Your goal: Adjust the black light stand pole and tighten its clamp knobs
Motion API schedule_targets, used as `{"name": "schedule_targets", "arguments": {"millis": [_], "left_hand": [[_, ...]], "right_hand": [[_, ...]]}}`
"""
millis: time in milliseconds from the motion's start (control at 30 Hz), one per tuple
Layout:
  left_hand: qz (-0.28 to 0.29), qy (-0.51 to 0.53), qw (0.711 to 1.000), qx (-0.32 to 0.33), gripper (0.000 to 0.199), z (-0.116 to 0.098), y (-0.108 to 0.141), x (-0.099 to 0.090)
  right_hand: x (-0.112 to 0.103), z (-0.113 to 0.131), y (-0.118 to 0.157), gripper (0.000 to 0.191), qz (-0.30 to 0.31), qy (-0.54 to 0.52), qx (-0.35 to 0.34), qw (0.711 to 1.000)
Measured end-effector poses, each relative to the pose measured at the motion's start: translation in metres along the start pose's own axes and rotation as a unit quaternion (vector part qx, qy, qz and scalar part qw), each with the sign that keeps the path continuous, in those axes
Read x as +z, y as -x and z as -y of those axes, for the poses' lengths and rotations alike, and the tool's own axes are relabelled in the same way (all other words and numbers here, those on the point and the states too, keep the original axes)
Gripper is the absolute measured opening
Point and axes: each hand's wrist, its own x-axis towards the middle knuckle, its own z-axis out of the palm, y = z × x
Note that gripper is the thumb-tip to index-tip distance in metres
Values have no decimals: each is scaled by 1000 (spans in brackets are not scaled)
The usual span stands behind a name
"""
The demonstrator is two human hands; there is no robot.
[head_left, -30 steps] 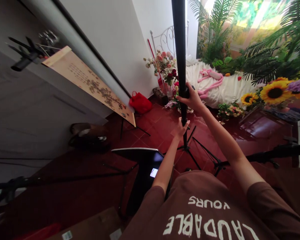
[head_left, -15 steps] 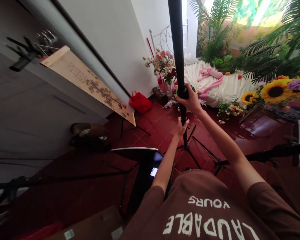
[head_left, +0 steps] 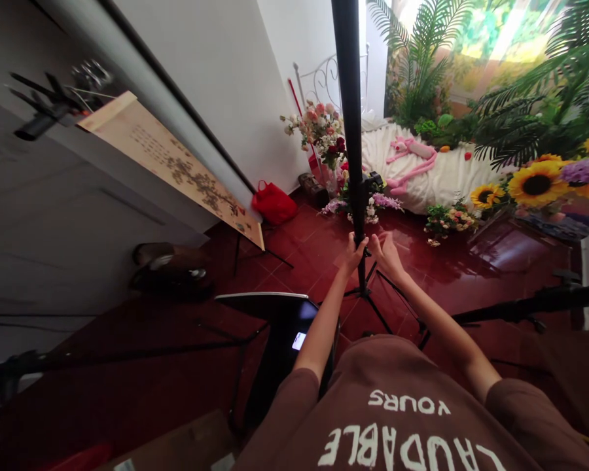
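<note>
A black tripod stand (head_left: 352,98) rises upright from the floor in front of me, its splayed legs (head_left: 373,304) low down. My left hand (head_left: 356,255) is closed round its pole, just at the lower collar. Close to the right of that collar is my right hand (head_left: 387,255), thumb and fingers apart with nothing in them; a small gap seems to part it from the pole. Higher on the pole sits another black clamp with a knob (head_left: 373,180), which neither hand touches.
Left of my legs stands a black panel (head_left: 275,347) with a phone (head_left: 299,341) on it. A hanging scroll (head_left: 177,167) and red bag (head_left: 273,203) are at left. Ahead lie flowers (head_left: 321,127), white cloth (head_left: 442,186) and a pink plush toy (head_left: 412,154). Another black stand (head_left: 535,307) crosses at right.
My right hand has let go of the upper clamp and come down beside the lower collar. My left hand keeps its hold on the pole, which stands about where it was.
</note>
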Motion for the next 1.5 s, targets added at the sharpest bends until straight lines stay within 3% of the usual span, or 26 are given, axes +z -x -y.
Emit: {"name": "schedule_targets", "arguments": {"millis": [100, 167, 300, 367, 433, 633, 767, 867, 967, 1033, 1100, 1233, 1500], "left_hand": [[-2, -10, 1000, 1, 28, 1, -1, -1], [-5, -12, 1000, 1, 26, 1, -1, -1], [-4, -12, 1000, 1, 25, -1, -2, -1], [-3, -10, 1000, 3, 26, -2, -2, -1], [-5, -14, 1000, 1, 27, -2, -2, -1], [6, -22, 1000, 2, 30, 2, -4, -1], [4, -25, 1000, -5, 30, 0, -4, -2], [6, -22, 1000, 0, 29, -2, -3, -3], [10, -14, 1000, 2, 32, -1, 0, -3], [9, -17, 1000, 5, 37, 1, 1, -4], [7, -23, 1000, 3, 46, 3, 2, -4], [4, -22, 1000, -3, 59, 7, 2, -4], [57, 24, 998, 25, 88, 25, -6, -3]], "right_hand": [[6, -27, 9, 45, 150, -85, 213, 962], [13, -31, 10, 46, 197, -198, 288, 916], [19, -26, 8, 31, 186, -391, 324, 841], [18, -24, 6, 27, 184, -413, 337, 826], [17, -24, 5, 27, 184, -403, 333, 832], [17, -27, 9, 31, 161, -315, 235, 906], [14, -26, 11, 34, 142, -149, 146, 968], [5, -12, 8, 34, 41, 8, 30, 999], [-9, 15, -1, 61, -116, 79, -126, 982], [-15, 34, -11, 79, -116, 124, -201, 965], [-16, 47, -21, 84, -63, 178, -244, 951], [-1, 48, -33, 67, 11, 208, -239, 948], [35, 20, -31, 74, -2, 66, -223, 973]]}}
